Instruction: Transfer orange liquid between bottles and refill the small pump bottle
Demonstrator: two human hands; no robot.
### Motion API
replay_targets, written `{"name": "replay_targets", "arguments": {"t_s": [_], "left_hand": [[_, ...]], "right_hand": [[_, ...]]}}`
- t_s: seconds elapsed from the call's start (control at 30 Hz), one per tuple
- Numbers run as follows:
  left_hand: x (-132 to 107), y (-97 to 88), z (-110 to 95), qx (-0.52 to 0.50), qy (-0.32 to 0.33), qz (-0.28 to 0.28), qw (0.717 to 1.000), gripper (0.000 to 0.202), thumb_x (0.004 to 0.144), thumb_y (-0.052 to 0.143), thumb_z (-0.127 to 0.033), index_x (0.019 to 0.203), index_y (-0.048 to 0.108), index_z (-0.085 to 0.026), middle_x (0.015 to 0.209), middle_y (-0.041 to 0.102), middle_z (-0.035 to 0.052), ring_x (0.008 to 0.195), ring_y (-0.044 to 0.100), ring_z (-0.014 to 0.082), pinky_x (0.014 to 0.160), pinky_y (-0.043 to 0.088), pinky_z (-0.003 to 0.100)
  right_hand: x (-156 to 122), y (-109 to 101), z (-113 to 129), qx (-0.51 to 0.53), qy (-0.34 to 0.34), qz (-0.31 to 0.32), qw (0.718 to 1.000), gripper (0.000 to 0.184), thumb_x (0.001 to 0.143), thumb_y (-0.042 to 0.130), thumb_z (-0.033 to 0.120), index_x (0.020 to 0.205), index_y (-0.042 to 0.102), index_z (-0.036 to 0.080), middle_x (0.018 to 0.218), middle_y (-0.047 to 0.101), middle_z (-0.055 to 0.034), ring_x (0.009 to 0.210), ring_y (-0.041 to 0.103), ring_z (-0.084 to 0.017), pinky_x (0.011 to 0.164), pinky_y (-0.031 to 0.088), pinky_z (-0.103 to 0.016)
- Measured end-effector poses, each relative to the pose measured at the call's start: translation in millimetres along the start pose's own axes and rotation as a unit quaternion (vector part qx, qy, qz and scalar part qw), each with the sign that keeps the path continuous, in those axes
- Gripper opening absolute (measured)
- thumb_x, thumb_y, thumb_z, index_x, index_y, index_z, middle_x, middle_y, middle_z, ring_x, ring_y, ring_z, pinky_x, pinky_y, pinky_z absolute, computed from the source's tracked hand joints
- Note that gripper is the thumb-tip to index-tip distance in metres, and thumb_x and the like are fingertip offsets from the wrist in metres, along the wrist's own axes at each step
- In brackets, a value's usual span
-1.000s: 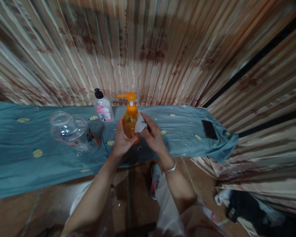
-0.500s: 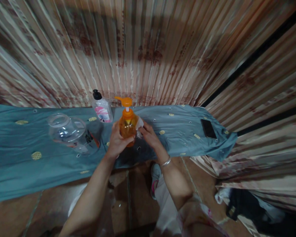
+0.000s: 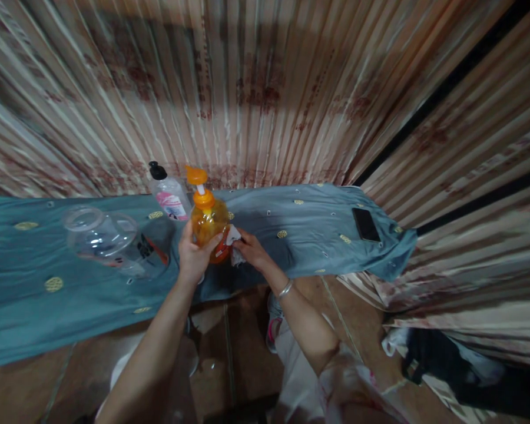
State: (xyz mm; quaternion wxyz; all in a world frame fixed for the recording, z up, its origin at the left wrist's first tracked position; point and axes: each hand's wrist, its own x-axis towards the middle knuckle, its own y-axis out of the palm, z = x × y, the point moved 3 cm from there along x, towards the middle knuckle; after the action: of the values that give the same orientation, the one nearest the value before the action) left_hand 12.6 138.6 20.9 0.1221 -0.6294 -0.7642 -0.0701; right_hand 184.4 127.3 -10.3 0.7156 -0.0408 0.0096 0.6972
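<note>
Orange pump bottle (image 3: 209, 219), one: translucent amber body, orange collar and pump head, red label low on its right side; located at the centre of the frame, top leaning toward the upper left; whether its base touches the cloth cannot be told. Left hand (image 3: 193, 257), centre of the frame: fingers and thumb curled around the bottle's left side and lower front, gripping it. Right hand (image 3: 252, 250), just right of the bottle: fingers drawn together, pinching a white tissue (image 3: 233, 235) against the bottle's label side. Silver bracelet (image 3: 285, 288), on the right wrist. Clear bottle (image 3: 170, 197), black pump cap and pink label, upright just behind and to the left of the orange one. Clear plastic jar (image 3: 110, 235), wide-mouthed, with black and orange marking, left of centre. Black phone (image 3: 365, 224), lying flat, right of centre, well apart from the bottles. Counter (image 3: 309, 218), spread with teal cloth bearing small yellow figures, across the middle of the frame. Pleated curtain (image 3: 247, 112), striped and floral, filling the upper frame. Brown tiled floor (image 3: 251, 365), lower frame.
</note>
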Motion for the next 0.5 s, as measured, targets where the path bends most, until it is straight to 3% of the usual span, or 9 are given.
{"name": "replay_targets", "arguments": {"t_s": [0.17,0.27,0.37,0.43,0.5], "left_hand": [[1,2.1,-12,-0.057,-0.018,-0.014,0.998,0.063,0.060,0.090,-0.042,0.116,0.067,-0.021,0.113,0.077,0.0072,0.106,0.074,0.0265,0.098,0.061,0.041],[5,2.3,-12,-0.057,-0.010,-0.007,0.998,0.063,0.060,0.090,-0.043,0.115,0.068,-0.022,0.113,0.078,0.0067,0.106,0.074,0.0268,0.103,0.059,0.044],[14,3.2,-15,-0.063,0.014,-0.017,0.998,0.060,0.063,0.090,-0.044,0.114,0.068,-0.022,0.116,0.077,0.0071,0.113,0.073,0.0287,0.108,0.057,0.047],[22,4.5,-20,-0.060,0.041,-0.027,0.997,0.058,0.066,0.089,-0.043,0.116,0.068,-0.023,0.120,0.076,0.0073,0.119,0.071,0.0296,0.112,0.055,0.048],[32,6.9,-28,-0.052,0.068,-0.029,0.996,0.057,0.069,0.088,-0.044,0.119,0.068,-0.025,0.122,0.075,0.0069,0.122,0.070,0.0294,0.114,0.054,0.048]], "right_hand": [[-6,-7,-9,0.002,0.033,0.007,0.999,0.023,0.075,0.061,0.023,0.093,0.074,0.020,0.072,0.071,0.0029,0.065,0.065,-0.014,0.068,0.056,-0.027],[-10,-19,-7,-0.029,0.039,-0.002,0.999,0.022,0.079,0.059,0.026,0.094,0.072,0.018,0.072,0.071,0.0008,0.064,0.066,-0.016,0.066,0.056,-0.028],[-14,-28,1,-0.094,0.028,-0.017,0.995,0.028,0.082,0.057,0.021,0.105,0.072,0.018,0.084,0.075,-0.0020,0.074,0.070,-0.019,0.077,0.058,-0.033],[-17,-30,8,-0.147,0.011,-0.025,0.989,0.036,0.083,0.057,0.015,0.116,0.072,0.018,0.101,0.077,-0.0059,0.093,0.072,-0.022,0.093,0.056,-0.037],[-21,-25,14,-0.196,-0.008,-0.031,0.980,0.045,0.084,0.055,0.010,0.127,0.068,0.016,0.123,0.073,-0.0113,0.117,0.067,-0.025,0.111,0.047,-0.042]]}}
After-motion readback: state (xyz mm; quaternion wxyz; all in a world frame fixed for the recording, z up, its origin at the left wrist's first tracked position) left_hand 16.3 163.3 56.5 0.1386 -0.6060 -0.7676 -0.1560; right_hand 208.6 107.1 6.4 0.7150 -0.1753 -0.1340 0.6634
